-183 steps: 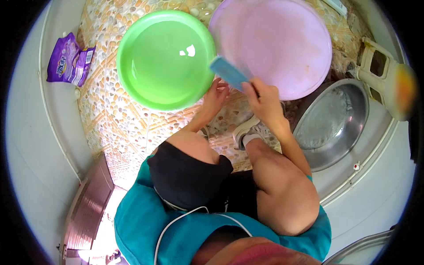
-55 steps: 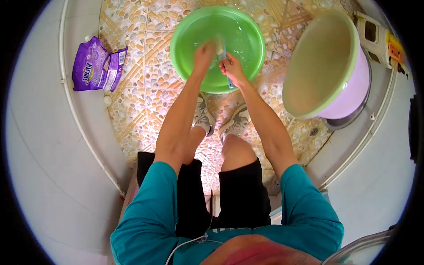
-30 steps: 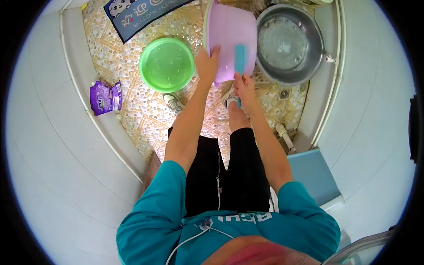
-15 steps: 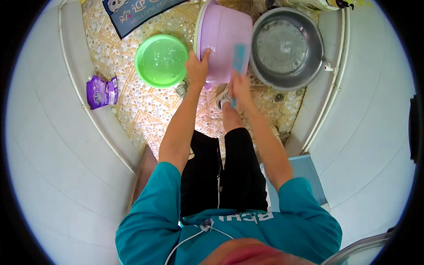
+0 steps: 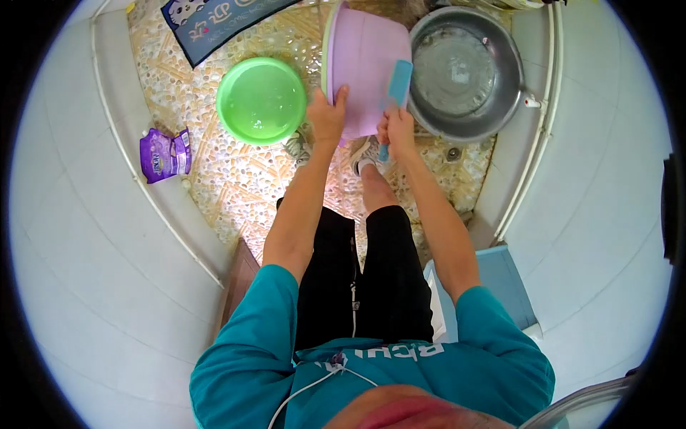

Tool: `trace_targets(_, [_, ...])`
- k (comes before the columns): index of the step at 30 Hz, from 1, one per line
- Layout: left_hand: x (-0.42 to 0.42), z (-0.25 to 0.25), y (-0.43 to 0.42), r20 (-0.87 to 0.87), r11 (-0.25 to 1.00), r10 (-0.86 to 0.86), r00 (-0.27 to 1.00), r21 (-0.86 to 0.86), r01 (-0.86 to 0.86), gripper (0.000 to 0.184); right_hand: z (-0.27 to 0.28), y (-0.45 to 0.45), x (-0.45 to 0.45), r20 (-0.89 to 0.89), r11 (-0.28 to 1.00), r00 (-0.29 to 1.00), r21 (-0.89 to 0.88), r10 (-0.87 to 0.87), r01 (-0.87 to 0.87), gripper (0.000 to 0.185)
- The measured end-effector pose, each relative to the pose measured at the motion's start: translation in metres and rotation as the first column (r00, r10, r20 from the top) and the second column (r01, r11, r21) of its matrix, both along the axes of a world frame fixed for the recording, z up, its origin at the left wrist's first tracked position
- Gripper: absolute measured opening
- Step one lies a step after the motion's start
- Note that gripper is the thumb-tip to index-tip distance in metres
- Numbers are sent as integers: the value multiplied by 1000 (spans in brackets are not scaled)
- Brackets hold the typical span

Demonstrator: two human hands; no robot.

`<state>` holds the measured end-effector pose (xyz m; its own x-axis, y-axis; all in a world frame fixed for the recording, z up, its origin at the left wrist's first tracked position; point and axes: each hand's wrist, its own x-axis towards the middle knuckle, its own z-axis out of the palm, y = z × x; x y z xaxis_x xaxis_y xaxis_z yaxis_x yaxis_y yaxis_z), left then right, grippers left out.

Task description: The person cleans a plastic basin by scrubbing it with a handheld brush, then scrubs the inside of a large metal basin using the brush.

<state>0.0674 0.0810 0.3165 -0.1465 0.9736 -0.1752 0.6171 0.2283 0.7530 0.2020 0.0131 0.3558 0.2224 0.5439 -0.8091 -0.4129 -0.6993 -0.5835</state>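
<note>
A pink-purple basin (image 5: 368,61) is tipped on its side, its outer wall facing right. My left hand (image 5: 327,118) grips its near rim, thumb on the outside. Something light green shows along the basin's left edge. In my right hand (image 5: 397,131) is a blue brush (image 5: 400,80), fingers closed round its handle. The brush head lies at the right part of the basin wall; its bristles cannot be made out. To the left stands a green basin (image 5: 261,100) that appears to hold water. On the right a large grey basin (image 5: 504,107) holds cloudy water.
A purple pouch (image 5: 165,154) lies by the left wall. A dark mat (image 5: 221,28) with lettering is at the far left. A floor drain (image 5: 453,154) sits below the grey basin, near pipes (image 5: 537,136) along the right wall. The pebble-patterned floor (image 5: 221,193) looks wet.
My right hand has shifted slightly right, and the brush with it, towards the basin's bottom edge. My left hand and the tipped basin have moved a little to the right.
</note>
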Motion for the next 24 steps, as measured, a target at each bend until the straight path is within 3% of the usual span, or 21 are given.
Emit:
trace_targets(1, [3,3,-2,-10,999,4,1000,-32,-4,45,1,2,2,-77,990,988,46,-131,135,40])
trace_targets(2, [2,8,-3,-10,999,5,1000,-32,-5,45,11,-11,-9,-77,990,989,46,-130,134,40])
trace_targets(4, [0,11,6,26,999,4,1000,-38,-3,47,19,-51,-39,38,991,992,-58,119,-117,41])
trace_targets(6, [-3,2,0,13,1000,-1,1000,-8,2,48,13,-57,-27,14,986,989,-78,150,-148,43])
trace_targets(8, [-2,-3,-1,10,1000,-15,1000,15,15,49,15,-21,8,62,998,997,-53,49,-46,45])
trace_targets(9, [0,-1,3,-11,1000,2,1000,-15,-2,51,5,-10,22,-115,997,991,-18,-74,72,44])
trace_targets(11, [-6,7,8,-33,999,12,999,-46,-14,52,5,-28,7,-56,996,998,-86,-2,-2,43])
trace_targets(13, [-21,9,19,-33,966,-10,999,-259,1,52,13,-40,-7,-7,988,997,-138,74,-75,43])
trace_targets(14, [-24,10,17,-35,967,-11,999,-256,2,52,24,-51,-14,-53,989,996,-125,68,-74,42])
trace_targets(16, [-34,7,14,6,995,-54,999,-88,54,53,27,-42,-18,-110,992,992,-103,63,-75,41])
trace_targets(18, [-28,2,10,-37,992,-48,998,-116,44,52,14,-10,4,-44,1000,999,9,23,-22,39])
trace_targets(19, [-27,2,4,-78,988,-43,996,-149,31,52,-1,2,16,-227,998,972,13,-55,59,39])
trace_targets(20, [-30,6,-1,-81,987,-40,996,-160,27,52,-1,-10,9,-229,998,972,2,-54,56,39])
trace_targets(22, [-28,9,6,16,976,15,1000,-217,-11,52,6,-33,-11,2,996,997,-52,78,-78,41])
trace_targets(24, [-35,12,6,52,976,22,998,-218,-10,52,13,-57,-19,-14,994,994,-7,111,-111,43])
